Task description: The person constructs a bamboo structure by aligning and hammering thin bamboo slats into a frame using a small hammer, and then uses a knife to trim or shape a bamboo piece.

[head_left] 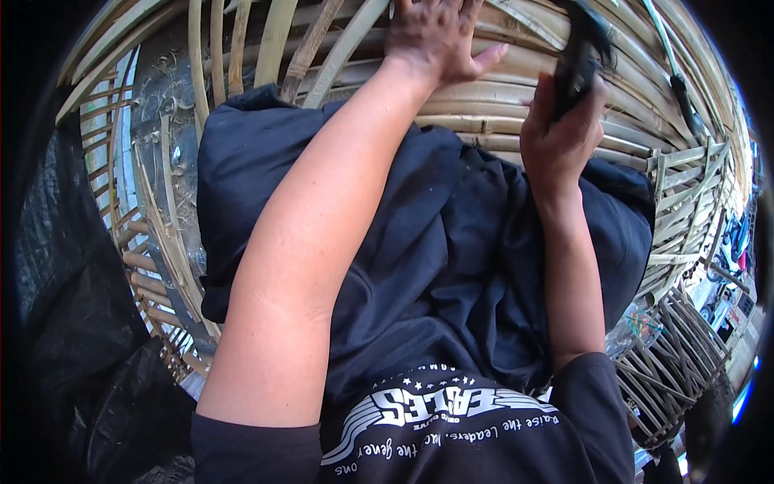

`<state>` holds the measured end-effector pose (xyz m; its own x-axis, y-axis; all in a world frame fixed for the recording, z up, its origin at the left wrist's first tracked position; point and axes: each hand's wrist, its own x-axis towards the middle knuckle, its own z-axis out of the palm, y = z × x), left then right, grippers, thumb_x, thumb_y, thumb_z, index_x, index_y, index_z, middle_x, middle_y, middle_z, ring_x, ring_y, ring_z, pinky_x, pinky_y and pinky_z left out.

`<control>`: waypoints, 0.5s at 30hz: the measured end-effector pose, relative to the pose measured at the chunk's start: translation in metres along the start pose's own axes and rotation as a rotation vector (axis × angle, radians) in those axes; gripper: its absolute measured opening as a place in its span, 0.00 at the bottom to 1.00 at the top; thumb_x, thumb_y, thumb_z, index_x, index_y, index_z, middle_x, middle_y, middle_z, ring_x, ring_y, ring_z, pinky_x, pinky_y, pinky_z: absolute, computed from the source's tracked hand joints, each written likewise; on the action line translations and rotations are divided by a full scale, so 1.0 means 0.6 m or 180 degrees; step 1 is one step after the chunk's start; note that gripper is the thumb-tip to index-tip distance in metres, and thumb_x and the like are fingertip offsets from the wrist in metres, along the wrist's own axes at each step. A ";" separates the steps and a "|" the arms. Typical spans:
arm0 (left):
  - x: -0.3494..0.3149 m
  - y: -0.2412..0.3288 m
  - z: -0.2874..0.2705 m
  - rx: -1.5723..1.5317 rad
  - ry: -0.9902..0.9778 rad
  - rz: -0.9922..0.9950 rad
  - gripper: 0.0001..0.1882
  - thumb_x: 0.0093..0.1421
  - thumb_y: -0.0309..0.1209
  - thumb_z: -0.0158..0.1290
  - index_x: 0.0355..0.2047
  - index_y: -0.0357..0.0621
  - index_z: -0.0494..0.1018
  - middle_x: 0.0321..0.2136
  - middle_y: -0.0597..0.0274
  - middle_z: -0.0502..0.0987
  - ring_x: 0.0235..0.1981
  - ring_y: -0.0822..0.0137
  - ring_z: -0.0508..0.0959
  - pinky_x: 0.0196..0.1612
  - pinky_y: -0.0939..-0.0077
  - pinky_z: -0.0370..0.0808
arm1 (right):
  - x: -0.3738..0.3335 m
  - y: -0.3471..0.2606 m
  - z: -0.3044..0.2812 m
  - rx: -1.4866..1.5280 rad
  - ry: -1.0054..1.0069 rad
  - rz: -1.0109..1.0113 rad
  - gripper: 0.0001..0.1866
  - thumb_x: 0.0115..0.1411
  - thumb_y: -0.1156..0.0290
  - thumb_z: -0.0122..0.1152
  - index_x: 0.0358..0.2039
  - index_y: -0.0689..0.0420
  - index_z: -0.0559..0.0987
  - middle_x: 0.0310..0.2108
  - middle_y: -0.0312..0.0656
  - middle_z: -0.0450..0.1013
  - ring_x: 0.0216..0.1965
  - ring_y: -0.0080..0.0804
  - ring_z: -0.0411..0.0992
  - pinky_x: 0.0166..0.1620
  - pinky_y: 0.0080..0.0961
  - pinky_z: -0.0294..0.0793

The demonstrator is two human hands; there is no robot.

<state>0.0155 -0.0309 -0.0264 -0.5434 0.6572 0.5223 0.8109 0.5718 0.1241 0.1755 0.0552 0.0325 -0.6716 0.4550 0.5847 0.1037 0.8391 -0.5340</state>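
My left hand (435,36) lies spread against pale split-bamboo strips (484,105), its thumb out to the side and its fingertips partly cut off by the upper edge. To the right of it, my right hand (564,121) is closed around a black tool (576,77), held raised over the bamboo. The tool has a dark, bulky upper part; the kind cannot be made out. Beneath both hands, the strips run side by side in a curved, woven-looking surface. Dark cloth (419,234) covers my lap below them.
A black-handled tool (684,101) with a thin shaft rests on the bamboo at the upper right. Woven bamboo lattice (685,194) stands at the right, above a slatted bamboo piece (673,363). Black sheeting (72,323) hangs at the left, beside loose strips and shavings (165,153).
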 end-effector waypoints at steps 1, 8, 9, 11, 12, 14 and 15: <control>-0.006 0.002 -0.002 -0.0054 -0.0064 -0.0011 0.59 0.54 0.68 0.50 0.74 0.40 0.48 0.75 0.53 0.48 0.77 0.59 0.46 0.73 0.34 0.35 | -0.009 0.011 0.014 0.0121 0.0105 0.0183 0.18 0.66 0.66 0.63 0.50 0.60 0.69 0.28 0.59 0.77 0.28 0.65 0.77 0.29 0.52 0.74; -0.010 -0.004 0.005 -0.0070 0.0050 0.0000 0.57 0.56 0.68 0.48 0.74 0.40 0.47 0.75 0.53 0.49 0.77 0.58 0.45 0.74 0.34 0.33 | 0.007 -0.001 0.013 0.0248 0.0391 -0.0083 0.15 0.68 0.65 0.61 0.48 0.59 0.70 0.28 0.56 0.78 0.30 0.63 0.78 0.29 0.49 0.76; -0.009 -0.005 0.002 -0.0103 0.0033 -0.0004 0.57 0.56 0.68 0.48 0.74 0.40 0.47 0.75 0.53 0.48 0.77 0.58 0.45 0.74 0.34 0.33 | 0.021 -0.002 0.007 -0.0374 -0.0121 -0.0256 0.15 0.68 0.65 0.61 0.48 0.59 0.71 0.28 0.57 0.78 0.30 0.64 0.78 0.29 0.50 0.75; -0.008 -0.001 -0.004 -0.0171 -0.0002 -0.0012 0.58 0.56 0.68 0.48 0.74 0.41 0.46 0.75 0.53 0.47 0.77 0.59 0.45 0.74 0.35 0.33 | 0.020 0.019 0.010 -0.0747 -0.0917 0.0185 0.15 0.68 0.65 0.61 0.48 0.60 0.71 0.28 0.58 0.78 0.31 0.64 0.77 0.29 0.52 0.74; -0.013 0.002 -0.011 0.0077 -0.0264 -0.0085 0.57 0.56 0.67 0.48 0.74 0.41 0.47 0.75 0.53 0.47 0.77 0.59 0.45 0.74 0.36 0.33 | 0.019 0.002 0.001 -0.0581 -0.0769 0.0202 0.15 0.68 0.65 0.60 0.47 0.59 0.70 0.28 0.59 0.78 0.31 0.65 0.77 0.29 0.54 0.73; -0.004 -0.005 -0.005 0.0021 -0.0131 -0.0040 0.57 0.56 0.67 0.48 0.74 0.40 0.48 0.75 0.53 0.48 0.77 0.59 0.46 0.74 0.35 0.32 | 0.009 -0.006 0.001 -0.0057 -0.0088 0.0250 0.15 0.68 0.64 0.61 0.47 0.58 0.71 0.28 0.60 0.78 0.31 0.66 0.76 0.29 0.55 0.73; -0.001 -0.003 -0.004 -0.0027 -0.0059 -0.0011 0.56 0.56 0.67 0.49 0.74 0.40 0.49 0.75 0.53 0.49 0.76 0.59 0.46 0.74 0.35 0.32 | 0.009 -0.002 0.008 0.0114 0.0377 -0.0012 0.14 0.68 0.64 0.61 0.47 0.58 0.71 0.28 0.60 0.77 0.30 0.67 0.76 0.30 0.55 0.72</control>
<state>0.0148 -0.0336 -0.0248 -0.5501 0.6642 0.5061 0.8107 0.5701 0.1331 0.1680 0.0554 0.0331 -0.5803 0.4856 0.6538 0.0734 0.8307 -0.5518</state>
